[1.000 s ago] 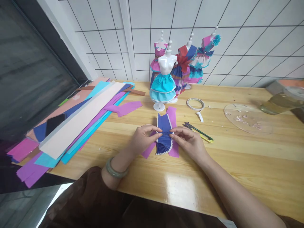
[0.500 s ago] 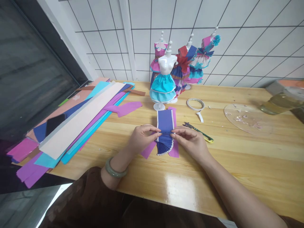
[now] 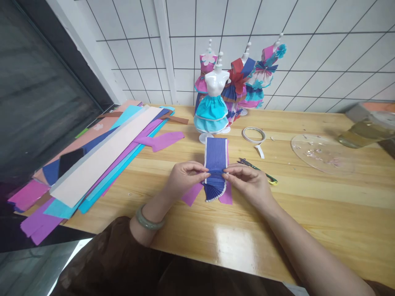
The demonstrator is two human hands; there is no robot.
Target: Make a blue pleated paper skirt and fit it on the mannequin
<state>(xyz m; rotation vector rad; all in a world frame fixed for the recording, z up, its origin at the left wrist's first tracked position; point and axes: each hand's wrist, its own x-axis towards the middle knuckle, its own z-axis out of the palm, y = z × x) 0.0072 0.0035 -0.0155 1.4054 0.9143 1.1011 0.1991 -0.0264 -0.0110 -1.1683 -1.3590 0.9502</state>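
A dark blue crepe paper strip (image 3: 216, 153) with white edges lies between my hands, its near end folded into narrow pleats that fan out to the left. My left hand (image 3: 189, 177) pinches the strip's left edge between thumb and fingers. On the opposite edge, my right hand (image 3: 249, 181) pinches the same fold line. Beneath the strip, purple paper (image 3: 226, 195) shows at both sides. Scissors (image 3: 257, 169) with green and yellow handles rest just beyond my right hand.
White mannequins, the front one (image 3: 217, 82) in a turquoise skirt, stand by the tiled wall. Paper strips (image 3: 105, 154) and a phone (image 3: 70, 162) lie at left. A tape roll (image 3: 253, 135), a clear plate (image 3: 308, 158) of small bits and a cup (image 3: 364, 133) are at right.
The strip's far part has lifted slightly and shifted, now covering more of the purple paper on the right. Both hands keep their pinch in nearly the same place.
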